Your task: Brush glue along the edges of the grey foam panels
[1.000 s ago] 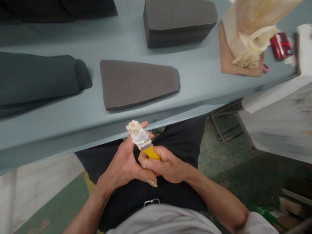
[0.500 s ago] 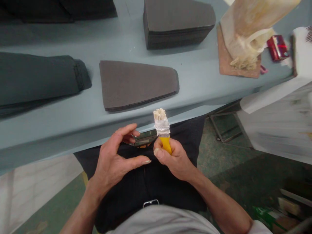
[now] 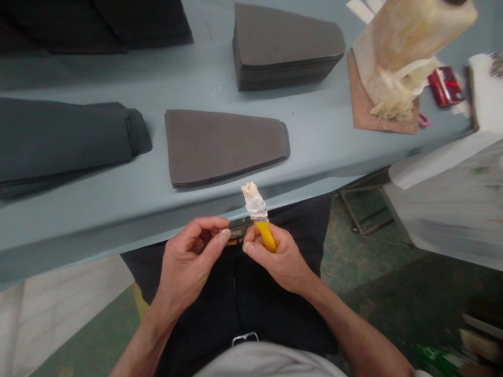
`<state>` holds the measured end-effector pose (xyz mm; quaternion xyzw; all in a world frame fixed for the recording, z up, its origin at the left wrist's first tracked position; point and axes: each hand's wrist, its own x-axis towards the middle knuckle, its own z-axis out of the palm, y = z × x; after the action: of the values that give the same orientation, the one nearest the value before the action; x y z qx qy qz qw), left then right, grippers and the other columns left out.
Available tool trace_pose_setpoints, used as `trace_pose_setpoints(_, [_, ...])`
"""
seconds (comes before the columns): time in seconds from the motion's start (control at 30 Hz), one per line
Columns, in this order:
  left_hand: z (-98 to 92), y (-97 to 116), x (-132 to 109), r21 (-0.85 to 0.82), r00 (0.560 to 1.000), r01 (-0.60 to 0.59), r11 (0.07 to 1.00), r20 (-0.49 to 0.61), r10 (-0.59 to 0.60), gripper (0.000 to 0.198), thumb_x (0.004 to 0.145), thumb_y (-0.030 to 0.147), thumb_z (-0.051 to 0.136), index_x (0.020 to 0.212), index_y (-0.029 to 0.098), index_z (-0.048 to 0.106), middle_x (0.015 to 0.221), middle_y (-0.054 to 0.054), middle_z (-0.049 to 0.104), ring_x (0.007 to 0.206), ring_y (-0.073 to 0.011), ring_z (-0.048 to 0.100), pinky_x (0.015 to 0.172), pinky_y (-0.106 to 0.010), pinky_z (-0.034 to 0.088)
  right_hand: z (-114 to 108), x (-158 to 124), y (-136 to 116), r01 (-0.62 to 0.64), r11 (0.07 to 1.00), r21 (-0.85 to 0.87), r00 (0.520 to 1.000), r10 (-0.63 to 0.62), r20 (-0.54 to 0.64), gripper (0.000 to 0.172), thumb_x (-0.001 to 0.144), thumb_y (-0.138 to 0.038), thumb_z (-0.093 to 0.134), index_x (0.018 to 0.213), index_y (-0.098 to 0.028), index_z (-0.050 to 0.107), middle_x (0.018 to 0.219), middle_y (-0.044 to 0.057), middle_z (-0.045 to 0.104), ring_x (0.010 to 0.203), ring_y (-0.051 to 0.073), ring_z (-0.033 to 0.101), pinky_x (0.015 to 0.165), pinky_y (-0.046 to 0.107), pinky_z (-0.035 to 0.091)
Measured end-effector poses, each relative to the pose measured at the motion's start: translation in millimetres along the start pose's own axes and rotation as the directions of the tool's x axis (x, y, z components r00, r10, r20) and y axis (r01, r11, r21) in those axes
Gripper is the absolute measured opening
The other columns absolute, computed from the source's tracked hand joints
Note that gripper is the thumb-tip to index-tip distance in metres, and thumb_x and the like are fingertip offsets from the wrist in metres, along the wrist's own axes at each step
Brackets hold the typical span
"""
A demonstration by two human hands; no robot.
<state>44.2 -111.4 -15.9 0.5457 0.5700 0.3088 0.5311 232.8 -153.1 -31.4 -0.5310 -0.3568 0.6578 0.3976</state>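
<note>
My right hand [image 3: 277, 256] is closed round the yellow handle of a brush [image 3: 266, 235]. Pale bristles point up and away from me, their lower part wrapped in a whitish binding. Beside it, my left hand [image 3: 192, 256] has thumb and fingertips drawn together in a pinch; whatever may be between them is too small to make out. Behind the hands, a dark object [image 3: 240, 226] with an orange patch shows partly at the table's edge. Just beyond lies a low stack of tapered grey-brown pieces [image 3: 226, 149] on the blue-grey tabletop [image 3: 118, 204].
A taller stack of like pieces [image 3: 288, 44] stands farther back. Dark green folded pieces [image 3: 66, 131] lie left, black ones [image 3: 157, 23] behind. At right, a smeared plastic jug [image 3: 404, 47] sits on a brown board [image 3: 361, 118] near a red packet [image 3: 446, 86].
My left hand has gone from spread fingers to a pinch. The brush has tilted slightly left in my right hand. The whole view has shifted a little.
</note>
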Motion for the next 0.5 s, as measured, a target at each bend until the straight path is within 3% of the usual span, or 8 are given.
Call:
trace_pose_setpoints(0.17, [-2.6,-3.3,0.5,-0.04,0.999,0.029,0.999,0.022,-0.029,0.031,0.094,0.051,0.077,0.095,0.02,0.077,0.08,-0.001,0.076,0.071,-0.0135,0.071,0.069,-0.022,0.058,-2.2,2.3,1.5,0.111,0.992,-0.058,0.994,-0.111,0.005,0.023,0.097,-0.039,0.065,0.09,-0.018,0.072,0.063,-0.006,0.045,0.059,0.01,0.04,0.058,0.025,0.036])
trace_pose_setpoints(0.3, [-2.7,-3.2,0.3,-0.044,0.998,-0.005,0.999,0.065,0.008,0.031,0.099,0.051,0.071,0.092,0.021,0.074,0.076,0.0,0.073,0.07,-0.013,0.067,0.069,-0.022,0.055,-2.7,2.3,10.6,0.072,0.996,0.048,0.996,-0.074,0.043,0.035,0.101,-0.05,0.063,0.095,-0.017,0.073,0.06,-0.009,0.037,0.053,0.008,0.032,0.052,0.025,0.029])
trace_pose_setpoints(0.5, [-0.6,-1.9,-1.8,-0.038,0.992,-0.06,0.997,0.108,0.064,0.031,0.106,0.045,0.059,0.088,0.022,0.069,0.078,0.001,0.071,0.075,-0.0114,0.066,0.076,-0.021,0.052,-0.1,2.8,15.1,0.045,0.992,0.119,0.997,-0.052,0.051,0.044,0.1,-0.057,0.063,0.083,-0.017,0.07,0.058,-0.007,0.039,0.053,0.009,0.035,0.048,0.023,0.026])
